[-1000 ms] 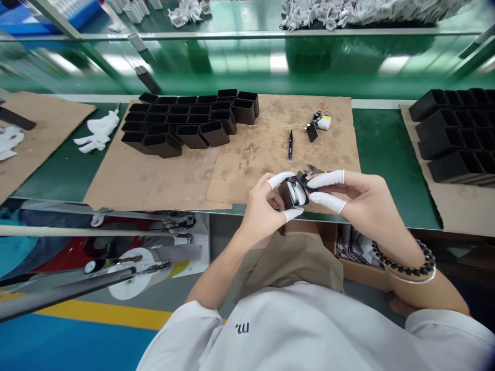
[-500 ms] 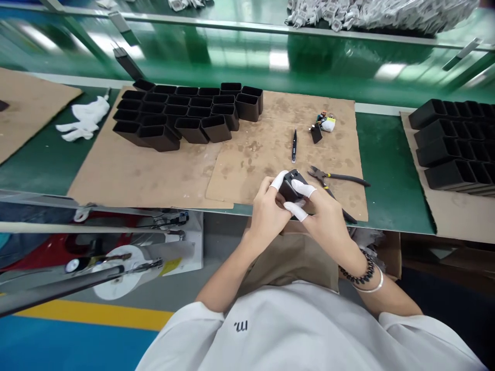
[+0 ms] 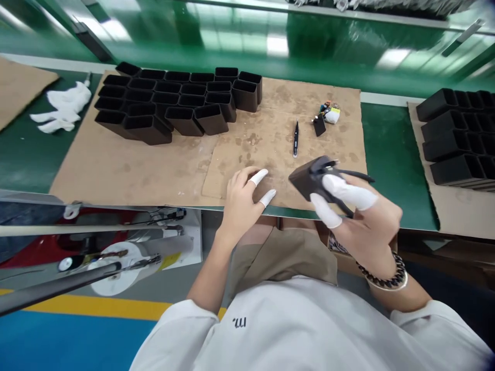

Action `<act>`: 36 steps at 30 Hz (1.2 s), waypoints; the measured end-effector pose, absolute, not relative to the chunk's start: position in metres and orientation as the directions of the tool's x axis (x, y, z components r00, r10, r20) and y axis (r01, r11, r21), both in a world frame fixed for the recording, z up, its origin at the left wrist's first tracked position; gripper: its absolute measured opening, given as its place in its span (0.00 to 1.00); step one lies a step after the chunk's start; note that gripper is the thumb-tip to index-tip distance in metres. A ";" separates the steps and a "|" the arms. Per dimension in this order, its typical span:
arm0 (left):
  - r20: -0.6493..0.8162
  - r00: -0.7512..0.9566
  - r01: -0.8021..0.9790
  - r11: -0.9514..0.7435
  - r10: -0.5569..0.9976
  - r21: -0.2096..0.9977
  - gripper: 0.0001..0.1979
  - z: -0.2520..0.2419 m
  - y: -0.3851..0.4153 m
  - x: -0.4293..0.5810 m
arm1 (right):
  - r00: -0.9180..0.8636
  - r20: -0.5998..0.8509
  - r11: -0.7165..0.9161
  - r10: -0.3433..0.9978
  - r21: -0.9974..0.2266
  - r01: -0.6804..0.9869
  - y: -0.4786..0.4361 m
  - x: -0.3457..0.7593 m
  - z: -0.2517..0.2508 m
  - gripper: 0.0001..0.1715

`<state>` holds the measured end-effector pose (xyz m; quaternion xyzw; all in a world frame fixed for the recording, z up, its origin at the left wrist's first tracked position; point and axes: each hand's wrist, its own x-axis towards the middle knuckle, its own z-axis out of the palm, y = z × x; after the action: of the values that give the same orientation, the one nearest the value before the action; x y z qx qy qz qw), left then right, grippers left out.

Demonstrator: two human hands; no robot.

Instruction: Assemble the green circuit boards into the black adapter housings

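Observation:
My right hand (image 3: 358, 211), in white finger cots, pinches a black rectangular plastic case (image 3: 305, 178) between thumb and fingers. The case is tilted and slightly blurred. Right by it are the diagonal cutting pliers (image 3: 358, 175), partly hidden by the case and the hand. My left hand (image 3: 247, 196) rests near the table's front edge with thumb and forefinger apart, holding nothing. Its thumb and forefinger also wear white cots. Black tweezers (image 3: 296, 139) lie on the cardboard beyond the hands. Near them sits a small circuit assembly (image 3: 329, 114) attached to a black square piece (image 3: 319, 125).
Several open black cases (image 3: 180, 100) stand in rows on the cardboard at left. More black cases (image 3: 460, 134) stand on another cardboard sheet at right. A white glove-like item (image 3: 64, 105) lies at far left. A green panel (image 3: 247, 41) runs along the back.
My hands have parted. My right hand has carried the black case right, over the pliers, and tilted it. My left hand has let go of the case and moved left.

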<state>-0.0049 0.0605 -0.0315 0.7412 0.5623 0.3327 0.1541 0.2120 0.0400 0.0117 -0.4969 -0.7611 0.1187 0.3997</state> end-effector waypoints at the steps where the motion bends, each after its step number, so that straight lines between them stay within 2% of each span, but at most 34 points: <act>1: 0.329 0.139 0.735 -0.320 0.934 0.598 0.19 -0.032 0.060 -0.004 | -0.184 0.491 0.476 0.851 -0.576 0.665 0.041 0.213 0.010 0.14; 6: 0.337 0.145 0.755 -0.324 0.931 0.571 0.18 -0.032 0.061 -0.004 | -0.257 0.415 0.472 0.873 -0.581 0.663 0.049 0.212 -0.010 0.10; 8: 0.338 0.142 0.751 -0.324 0.930 0.575 0.17 -0.032 0.061 -0.005 | -0.199 0.396 0.433 0.896 -0.685 0.586 0.050 0.209 -0.013 0.08; 10: 0.331 0.132 0.738 -0.316 0.934 0.596 0.17 -0.032 0.061 -0.005 | -0.087 0.291 0.302 0.953 -0.879 0.369 0.048 0.205 -0.012 0.11; 12: 0.320 0.122 0.718 -0.306 0.940 0.625 0.18 -0.031 0.060 -0.006 | -0.020 0.078 0.079 0.997 -0.996 0.044 0.046 0.199 -0.008 0.16; 14: 0.308 0.115 0.704 -0.296 0.945 0.646 0.18 -0.031 0.059 -0.007 | -0.072 -0.113 -0.126 0.991 -0.967 -0.222 0.045 0.195 -0.003 0.17; 15: 0.305 0.112 0.703 -0.293 0.946 0.649 0.18 -0.031 0.059 -0.007 | -0.130 -0.168 -0.200 0.977 -0.933 -0.299 0.045 0.194 0.000 0.17; 18: 0.319 0.103 0.721 -0.292 0.942 0.629 0.17 -0.032 0.058 -0.006 | -0.292 -0.217 -0.324 0.931 -0.861 -0.393 0.046 0.195 0.007 0.19; 20: 0.336 0.099 0.737 -0.296 0.937 0.607 0.17 -0.034 0.058 -0.005 | -0.332 -0.226 -0.356 0.916 -0.839 -0.411 0.046 0.196 0.010 0.18; 22: 0.344 0.101 0.746 -0.300 0.933 0.594 0.16 -0.035 0.058 -0.004 | -0.296 -0.238 -0.352 0.925 -0.830 -0.432 0.046 0.196 0.012 0.17; 26: 0.348 0.101 0.750 -0.301 0.932 0.589 0.15 -0.035 0.059 -0.003 | -0.129 -0.239 -0.271 0.962 -0.848 -0.456 0.043 0.192 0.014 0.14; 29: 0.341 0.096 0.745 -0.294 0.935 0.598 0.15 -0.033 0.058 -0.005 | -0.010 -0.176 -0.165 0.984 -0.900 -0.404 0.041 0.187 0.010 0.13; 31: 0.329 0.107 0.705 -0.305 0.938 0.641 0.20 -0.031 0.056 -0.005 | 0.105 -0.053 -0.020 0.993 -0.956 -0.293 0.039 0.184 0.001 0.15; 33: 0.344 0.148 0.590 -0.362 0.927 0.722 0.32 -0.030 0.054 -0.003 | 0.228 0.128 0.157 0.965 -0.981 -0.114 0.036 0.179 -0.012 0.17; 35: 0.393 0.189 0.442 -0.435 0.900 0.785 0.45 -0.031 0.051 0.003 | 0.269 0.277 0.269 0.923 -0.961 0.067 0.033 0.176 -0.025 0.17; 36: 0.415 0.198 0.392 -0.460 0.888 0.797 0.46 -0.032 0.050 0.007 | 0.243 0.314 0.289 0.918 -0.948 0.135 0.031 0.174 -0.031 0.16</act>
<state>0.0072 0.0502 -0.0323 0.7241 0.4420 0.4534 0.2735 0.1745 0.0312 -0.0313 -0.5019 -0.5244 0.3218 0.6079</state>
